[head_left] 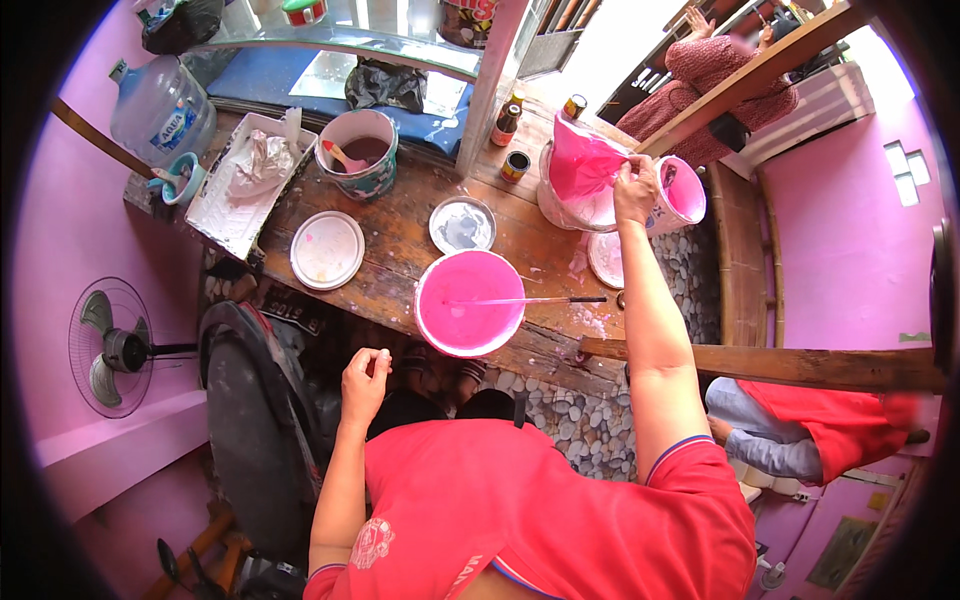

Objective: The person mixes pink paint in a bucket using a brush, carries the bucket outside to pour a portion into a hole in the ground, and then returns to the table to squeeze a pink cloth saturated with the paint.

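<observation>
My right hand (637,188) reaches out to the far right, its fingers closed on the gathered edge of a bright pink plastic bag (585,160). The bag sits in the mouth of a white bucket (556,210); its contents are hidden. Closer to me stands a round tub (419,322) of bright pink paint, with a thin stick (545,300) lying across it, its dark end past the right rim. Left of that tub, my left hand (365,385) hovers near the table's front edge, fingers curled, with nothing visible in them.
Lids (328,250) and a round can lid (463,224) lie on the wooden table (400,290). Behind are a grey-paint bucket (370,185), a paint tray (225,215), bottles (506,125) and another pink-stained bucket (685,190). A fan (125,352) hangs left; two people are at right.
</observation>
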A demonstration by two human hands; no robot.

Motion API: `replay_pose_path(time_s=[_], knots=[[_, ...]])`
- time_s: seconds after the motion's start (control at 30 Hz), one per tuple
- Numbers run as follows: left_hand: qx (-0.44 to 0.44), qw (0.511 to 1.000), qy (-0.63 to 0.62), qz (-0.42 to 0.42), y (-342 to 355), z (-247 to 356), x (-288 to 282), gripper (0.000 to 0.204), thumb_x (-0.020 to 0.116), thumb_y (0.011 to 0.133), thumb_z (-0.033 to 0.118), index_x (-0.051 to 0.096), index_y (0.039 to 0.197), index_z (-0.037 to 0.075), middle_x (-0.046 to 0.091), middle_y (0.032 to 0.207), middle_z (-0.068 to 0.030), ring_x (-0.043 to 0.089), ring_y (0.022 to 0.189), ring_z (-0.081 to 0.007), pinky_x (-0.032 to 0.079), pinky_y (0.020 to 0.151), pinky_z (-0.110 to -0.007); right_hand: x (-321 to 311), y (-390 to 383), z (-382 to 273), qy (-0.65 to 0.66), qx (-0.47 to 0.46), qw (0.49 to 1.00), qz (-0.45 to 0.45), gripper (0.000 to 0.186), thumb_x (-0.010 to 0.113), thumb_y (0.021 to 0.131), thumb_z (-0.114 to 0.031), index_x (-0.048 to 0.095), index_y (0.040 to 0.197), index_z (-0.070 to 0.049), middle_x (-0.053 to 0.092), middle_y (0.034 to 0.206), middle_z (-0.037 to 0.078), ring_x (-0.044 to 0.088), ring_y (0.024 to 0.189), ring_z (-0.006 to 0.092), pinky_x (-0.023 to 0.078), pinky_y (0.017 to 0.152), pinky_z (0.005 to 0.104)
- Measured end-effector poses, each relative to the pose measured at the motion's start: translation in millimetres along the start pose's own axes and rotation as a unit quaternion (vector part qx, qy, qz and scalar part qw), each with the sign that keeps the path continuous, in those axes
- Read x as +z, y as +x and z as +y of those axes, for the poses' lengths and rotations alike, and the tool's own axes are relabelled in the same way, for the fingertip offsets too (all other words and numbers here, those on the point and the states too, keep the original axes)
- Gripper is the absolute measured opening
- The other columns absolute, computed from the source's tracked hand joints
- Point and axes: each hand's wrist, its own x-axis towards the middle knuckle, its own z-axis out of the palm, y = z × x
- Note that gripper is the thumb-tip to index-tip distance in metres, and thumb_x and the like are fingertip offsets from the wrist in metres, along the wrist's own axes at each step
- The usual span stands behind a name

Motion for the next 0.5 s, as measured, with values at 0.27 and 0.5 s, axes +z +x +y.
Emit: replay_pose_path(time_s=[0.27, 0.5], knots=[[0.026, 1.0, -0.009, -0.005, 15.2, -3.1, -13.6, 0.028, 0.064, 0.1, 0.023, 0.064, 0.085, -0.001, 0.065, 0.079, -0.0088, 0.067, 0.069, -0.0185, 0.051, 0.066, -0.032, -28.3, 27.6, -29.3, 0.025, 0.018, 0.999, 0.029, 0.007, 0.068, 0.089, -0.01, 0.064, 0.093, -0.006, 0.069, 0.089, 0.01, 0.068, 0.084, 0.0246, 0.053, 0.078, 0.0367], [0.03, 0.999, -0.011, -0.004, 28.0, -0.4, -25.0, 0.028, 0.063, 0.1, 0.023, 0.064, 0.086, -0.001, 0.066, 0.078, -0.0084, 0.067, 0.069, -0.0165, 0.051, 0.066, -0.032, -67.1, 46.3, -53.1, 0.021, 0.039, 0.996, 0.078, 0.006, 0.068, 0.09, -0.011, 0.065, 0.092, -0.007, 0.069, 0.089, 0.008, 0.068, 0.082, 0.0227, 0.054, 0.078, 0.0366]])
